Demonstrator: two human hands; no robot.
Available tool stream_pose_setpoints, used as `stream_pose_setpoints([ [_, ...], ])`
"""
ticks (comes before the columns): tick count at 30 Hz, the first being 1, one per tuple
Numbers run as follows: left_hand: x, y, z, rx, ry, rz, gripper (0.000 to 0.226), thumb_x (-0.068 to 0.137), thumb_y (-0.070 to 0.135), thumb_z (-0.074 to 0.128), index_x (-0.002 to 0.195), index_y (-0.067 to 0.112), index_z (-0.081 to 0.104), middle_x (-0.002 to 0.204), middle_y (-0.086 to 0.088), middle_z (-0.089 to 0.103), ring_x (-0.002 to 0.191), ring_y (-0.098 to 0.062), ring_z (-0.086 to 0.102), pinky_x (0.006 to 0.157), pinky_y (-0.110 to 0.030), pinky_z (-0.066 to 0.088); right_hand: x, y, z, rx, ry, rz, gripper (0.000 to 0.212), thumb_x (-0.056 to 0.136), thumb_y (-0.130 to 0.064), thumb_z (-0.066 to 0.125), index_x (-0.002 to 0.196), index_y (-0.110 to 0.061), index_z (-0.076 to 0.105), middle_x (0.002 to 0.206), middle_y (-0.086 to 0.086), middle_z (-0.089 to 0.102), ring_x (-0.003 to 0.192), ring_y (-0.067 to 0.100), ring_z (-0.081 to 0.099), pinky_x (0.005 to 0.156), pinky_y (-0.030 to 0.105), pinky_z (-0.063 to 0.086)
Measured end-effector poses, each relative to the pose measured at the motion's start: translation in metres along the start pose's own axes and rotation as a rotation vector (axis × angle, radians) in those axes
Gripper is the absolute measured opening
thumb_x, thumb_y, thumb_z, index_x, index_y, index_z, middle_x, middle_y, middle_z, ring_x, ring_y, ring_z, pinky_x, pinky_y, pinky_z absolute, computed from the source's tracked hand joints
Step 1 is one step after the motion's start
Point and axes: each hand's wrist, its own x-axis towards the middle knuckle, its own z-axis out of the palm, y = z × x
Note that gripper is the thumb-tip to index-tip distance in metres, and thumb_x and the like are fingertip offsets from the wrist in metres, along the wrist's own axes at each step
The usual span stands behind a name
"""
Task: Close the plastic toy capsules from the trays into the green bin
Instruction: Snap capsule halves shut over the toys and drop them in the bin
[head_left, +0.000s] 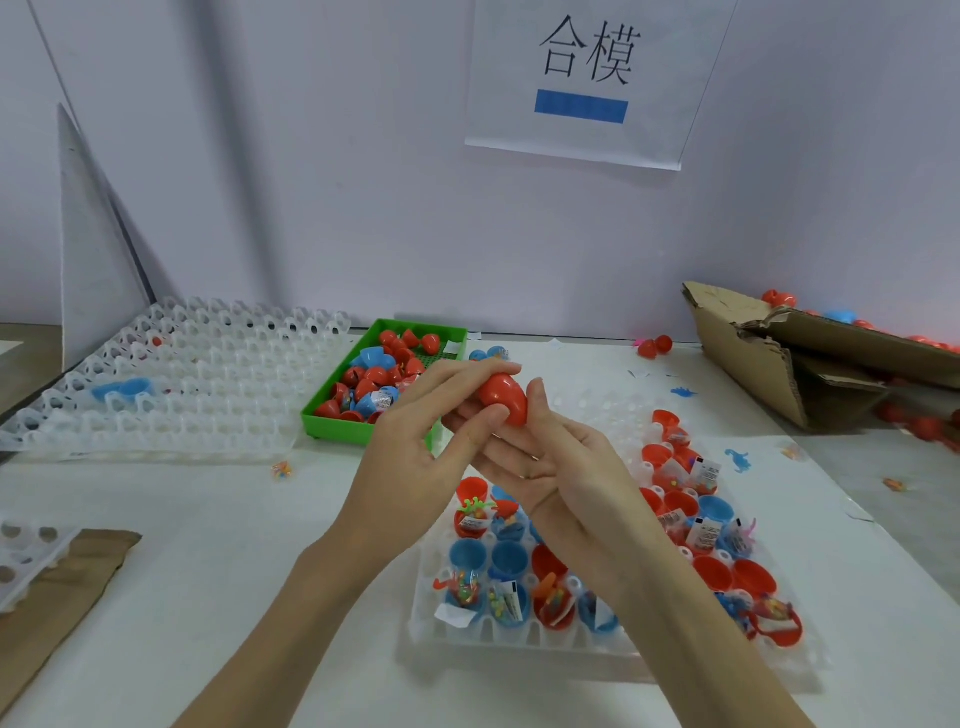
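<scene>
White tabletop and a pale wall with a posted sign frame your work. You pinch a red capsule between both hands, left hand gripping from above, right hand cradling beneath, just right of the green bin of closed capsules. Below, the near tray holds open red and blue halves with toys.

white table, trays, green bin, perhaps cardboard
</scene>
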Motion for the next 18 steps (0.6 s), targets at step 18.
stream_pose_setpoints([
  [18, -0.004, 0.004, 0.008, -0.051, 0.115, 0.009, 0.032, 0.095, 0.026, 0.07, 0.126, 0.025, 0.071, 0.122, 0.015, 0.07, 0.124, -0.02, 0.062, 0.105, -0.02, 0.046, 0.002, 0.013, 0.008, 0.506, -0.102, 0.177, 0.057, 0.071, -0.019, 0.092, 0.119, 0.006, 0.072, 0.119, 0.02, 0.07, 0.113, 0.033, 0.07, 0.098, 0.044, 0.058],
])
